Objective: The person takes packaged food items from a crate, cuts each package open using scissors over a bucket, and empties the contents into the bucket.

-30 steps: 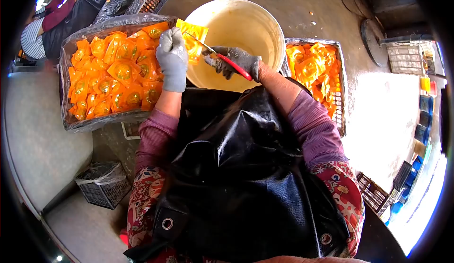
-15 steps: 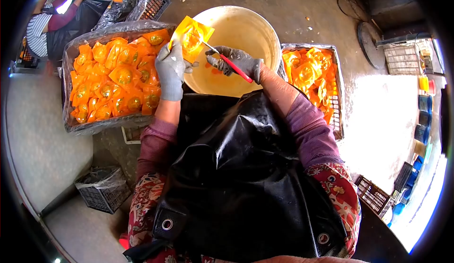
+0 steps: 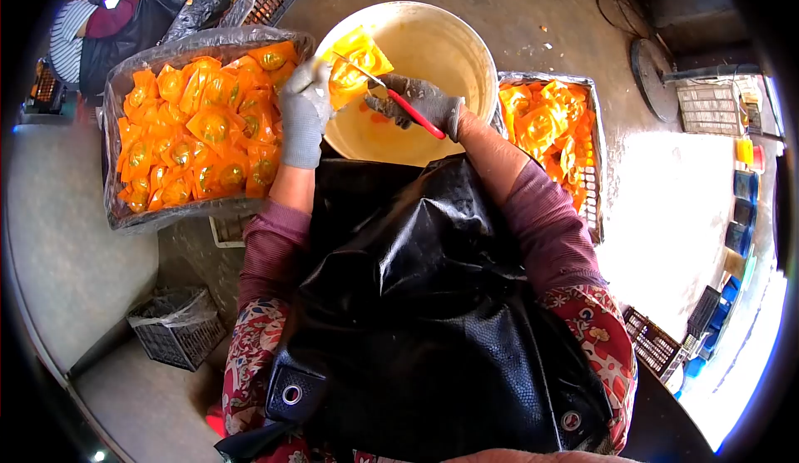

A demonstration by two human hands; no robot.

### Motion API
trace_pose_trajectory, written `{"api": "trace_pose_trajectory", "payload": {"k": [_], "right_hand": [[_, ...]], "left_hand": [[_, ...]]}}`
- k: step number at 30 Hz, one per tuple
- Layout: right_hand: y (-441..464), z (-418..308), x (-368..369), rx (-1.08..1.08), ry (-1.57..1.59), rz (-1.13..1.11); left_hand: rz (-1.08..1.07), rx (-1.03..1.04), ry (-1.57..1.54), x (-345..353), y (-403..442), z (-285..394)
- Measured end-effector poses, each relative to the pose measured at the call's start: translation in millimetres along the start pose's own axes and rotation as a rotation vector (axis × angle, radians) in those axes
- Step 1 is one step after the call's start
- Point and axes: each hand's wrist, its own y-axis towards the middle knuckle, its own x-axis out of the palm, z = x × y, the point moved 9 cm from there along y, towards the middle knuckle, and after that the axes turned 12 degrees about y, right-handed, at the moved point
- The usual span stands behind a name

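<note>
My left hand (image 3: pixel 306 113), in a grey glove, is closed on the left edge of an orange-yellow plastic packet (image 3: pixel 356 62) above a large cream bucket (image 3: pixel 478 55). My right hand (image 3: pixel 416 105), also gloved, grips a red-handled tool with a slim metal blade (image 3: pixel 416 116). Its thin tip lies across the upper part of the packet. Whether the tool has one blade or two I cannot tell. A few orange bits lie at the bottom of the bucket. My right fingers are close to the packet's lower right side.
Left of the bucket stands a plastic-lined crate (image 3: pixel 116 130) full of orange packets with round contents. Another lined crate (image 3: pixel 593 163) with orange packets is at the right. A dark basket (image 3: pixel 179 330) sits lower left. A co-worker (image 3: pixel 100 26) in a striped top is at upper left.
The packet has moved slightly right and turned, its top now folded over more. My left hand has rotated inward, and the tool tip lies further left across the packet.
</note>
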Motion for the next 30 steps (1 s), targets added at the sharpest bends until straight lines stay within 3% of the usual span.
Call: {"api": "trace_pose_trajectory", "payload": {"k": [4, 7, 9, 11, 12, 15, 19, 23, 30], "right_hand": [[-6.0, -9.2, -0.9, 0.042, -0.503, -0.057], [-12.9, -14.3, -0.3, 0.019, -0.591, -0.011], [12.5, -14.4, -13.3, -0.29, -0.675, -0.123], [18.4, -8.1, -16.3, -0.282, -0.617, -0.183], [11.9, -5.3, -10.4, -0.123, -0.52, -0.184], [-9.9, -16.6, 4.6, 0.008, -0.729, 0.027], [-9.3, -20.5, 9.8, -0.048, -0.796, 0.125], [-11.1, -14.8, 12.3, -0.037, -0.724, 0.094], [-15.6, -9.6, 23.5, 0.034, -0.603, -0.01]], "left_hand": [[0.013, -0.007, -0.022, -1.8, 2.9, 0.9], [0.016, -0.027, -0.051, -5.9, 1.8, 5.1], [-0.036, -0.049, -0.001, -2.1, 2.1, 4.9], [-0.104, 0.019, 0.076, 3.9, 2.9, 0.5], [-0.092, 0.072, 0.006, 3.9, 4.0, 1.5], [0.067, 0.173, -0.107, 2.2, 23.5, -13.2], [-0.198, -0.303, -0.539, 23.2, -3.5, -4.8], [-0.383, -0.222, -0.568, 38.7, -8.4, -3.1], [-0.282, -0.389, -0.455, 33.2, -15.4, 0.8]]}}
